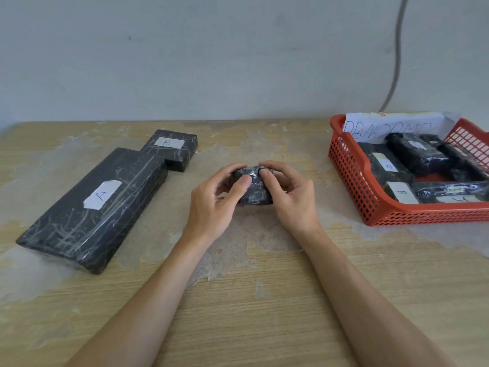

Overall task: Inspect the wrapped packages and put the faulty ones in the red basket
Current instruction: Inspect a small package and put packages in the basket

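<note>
Head view: left hand (pixel 211 205) and right hand (pixel 288 197) both grip the small package (pixel 254 188) at frame centre, over the desk (pixel 251 300). Probably light, with slick, crinkly film, so hold it by the side edges. Two packages sit left: package A (pixel 92 207) and package B (pixel 172 149). The red basket (pixel 352 178), right, holds about five; overlap blurs the count.

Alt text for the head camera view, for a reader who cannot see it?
The left hand and right hand grip a small black wrapped package at a worn wooden table. On the left lie a long package labelled A and a smaller package labelled B; on the right, a red basket holds more packages.
</note>
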A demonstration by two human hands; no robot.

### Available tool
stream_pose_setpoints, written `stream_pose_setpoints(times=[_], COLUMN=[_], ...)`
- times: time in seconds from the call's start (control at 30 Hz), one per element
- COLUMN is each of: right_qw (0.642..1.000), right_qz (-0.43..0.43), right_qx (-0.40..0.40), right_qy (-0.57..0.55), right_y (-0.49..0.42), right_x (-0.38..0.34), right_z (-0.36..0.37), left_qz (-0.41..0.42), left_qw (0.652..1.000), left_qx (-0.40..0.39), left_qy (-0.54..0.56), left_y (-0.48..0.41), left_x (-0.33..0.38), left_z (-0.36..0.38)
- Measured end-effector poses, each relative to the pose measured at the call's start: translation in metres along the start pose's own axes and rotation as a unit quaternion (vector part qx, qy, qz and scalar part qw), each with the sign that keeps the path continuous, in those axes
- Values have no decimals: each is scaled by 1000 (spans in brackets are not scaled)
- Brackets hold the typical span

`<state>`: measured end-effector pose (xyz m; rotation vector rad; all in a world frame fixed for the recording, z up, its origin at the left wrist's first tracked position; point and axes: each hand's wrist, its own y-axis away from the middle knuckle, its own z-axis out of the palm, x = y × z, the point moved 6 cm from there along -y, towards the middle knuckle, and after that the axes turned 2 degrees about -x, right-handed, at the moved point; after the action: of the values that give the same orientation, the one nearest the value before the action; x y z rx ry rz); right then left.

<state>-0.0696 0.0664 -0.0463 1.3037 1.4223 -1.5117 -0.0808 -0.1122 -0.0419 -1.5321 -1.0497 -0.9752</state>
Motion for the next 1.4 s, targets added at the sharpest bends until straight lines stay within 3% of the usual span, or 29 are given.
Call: stream_pose_setpoints(times=[0.2, 0.37, 0.5, 0.67, 0.87, 1.03, 1.17, 1.33, 1.4], right_qw=[998, 998, 996, 995, 989, 987, 974, 998, 998], right_qz=[11, 27, 54, 81, 94, 106, 128, 58, 58], right_qx=[-63, -52, -57, -18, -61, -36, -47, -37, -25], right_qy=[18, -39, -47, -52, -93, -118, -180, -6, -7], right_y=[3, 1, 0, -6, -3, -5, -4, -3, -2], right_x=[0, 2, 6, 13, 8, 9, 9, 10, 7], right_z=[11, 7, 7, 1, 6, 3, 4, 8, 5], left_qz=[12, -22, -48, -74, -95, -69, -91, -75, -50], left_qw=[997, 999, 998, 994, 993, 993, 980, 975, 981], left_qx=[56, -3, 16, -22, 11, -50, -76, -92, -83], left_qy=[-44, 26, 33, 76, 70, 78, 161, 188, 166], left_y=[-4, -3, -4, -3, -3, -3, -6, -4, -4], left_x=[-6, -6, -10, -7, -9, -7, -9, -4, -2], left_z=[-10, -4, -5, -3, -4, 2, 6, 11, 9])
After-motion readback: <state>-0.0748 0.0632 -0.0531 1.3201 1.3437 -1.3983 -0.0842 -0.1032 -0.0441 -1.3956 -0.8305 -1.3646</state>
